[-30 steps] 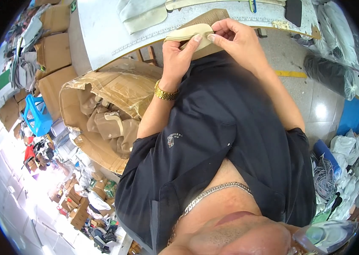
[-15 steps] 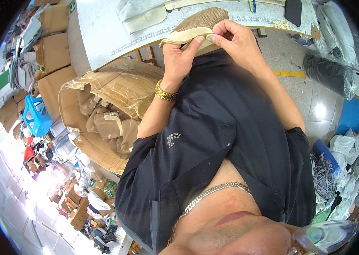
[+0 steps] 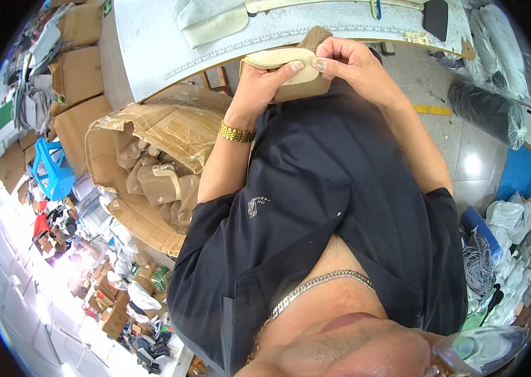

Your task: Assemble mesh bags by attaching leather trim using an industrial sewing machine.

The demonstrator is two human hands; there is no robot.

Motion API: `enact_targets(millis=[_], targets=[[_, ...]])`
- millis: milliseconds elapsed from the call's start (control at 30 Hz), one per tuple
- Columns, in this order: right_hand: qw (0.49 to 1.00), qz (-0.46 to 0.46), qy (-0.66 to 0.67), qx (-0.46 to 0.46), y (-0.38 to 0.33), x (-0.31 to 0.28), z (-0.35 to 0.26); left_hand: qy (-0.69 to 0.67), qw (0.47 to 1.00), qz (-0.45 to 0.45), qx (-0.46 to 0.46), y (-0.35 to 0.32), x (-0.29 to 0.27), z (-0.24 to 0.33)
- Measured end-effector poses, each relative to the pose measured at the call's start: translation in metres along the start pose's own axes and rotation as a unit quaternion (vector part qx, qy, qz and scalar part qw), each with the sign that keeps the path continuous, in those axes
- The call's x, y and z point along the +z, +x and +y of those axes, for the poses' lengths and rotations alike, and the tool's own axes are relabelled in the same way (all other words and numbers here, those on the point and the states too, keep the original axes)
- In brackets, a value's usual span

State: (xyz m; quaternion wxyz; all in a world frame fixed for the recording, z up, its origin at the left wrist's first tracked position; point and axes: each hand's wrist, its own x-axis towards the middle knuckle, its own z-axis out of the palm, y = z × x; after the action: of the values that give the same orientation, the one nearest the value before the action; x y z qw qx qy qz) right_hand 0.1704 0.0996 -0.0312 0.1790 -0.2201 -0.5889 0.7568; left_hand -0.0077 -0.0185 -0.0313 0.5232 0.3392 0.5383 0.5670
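Note:
Near the table's front edge I hold a brown mesh piece with a cream band, which looks like a shoe upper. My left hand, with a gold watch at its wrist, is closed on its left end, the thumb pressed flat on the cream band. At the other end of the band, the thumb and index finger of my right hand pinch the edge. The fingers behind the piece are partly hidden. Similar brown pieces with cream strips lie heaped in an open cardboard box to my left.
The white table ahead bears a ruler-like scale along its edge, pale sheet material, and a dark flat piece. A blue stool and stacked cartons stand left. Plastic-wrapped rolls lie right.
The shoe upper has come down toward me and turned, so more of its cream band faces up. My left hand has moved slightly left and down; my right hand has lowered a little.

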Motion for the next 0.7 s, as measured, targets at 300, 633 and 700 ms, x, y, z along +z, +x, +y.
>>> enact_targets(millis=[300, 633, 700], targets=[[0.932, 0.170, -0.315, -0.063, -0.006, 0.015, -0.015, 0.123, 0.986, 0.051, 0.098, 0.003, 0.015, 0.003], [0.939, 0.141, -0.298, -0.098, -0.001, 0.021, -0.017, 0.173, 0.967, 0.116, 0.145, -0.002, 0.021, 0.005], [0.941, 0.141, -0.288, -0.104, 0.000, 0.020, -0.013, 0.186, 0.966, 0.111, 0.141, -0.002, 0.020, 0.008]])
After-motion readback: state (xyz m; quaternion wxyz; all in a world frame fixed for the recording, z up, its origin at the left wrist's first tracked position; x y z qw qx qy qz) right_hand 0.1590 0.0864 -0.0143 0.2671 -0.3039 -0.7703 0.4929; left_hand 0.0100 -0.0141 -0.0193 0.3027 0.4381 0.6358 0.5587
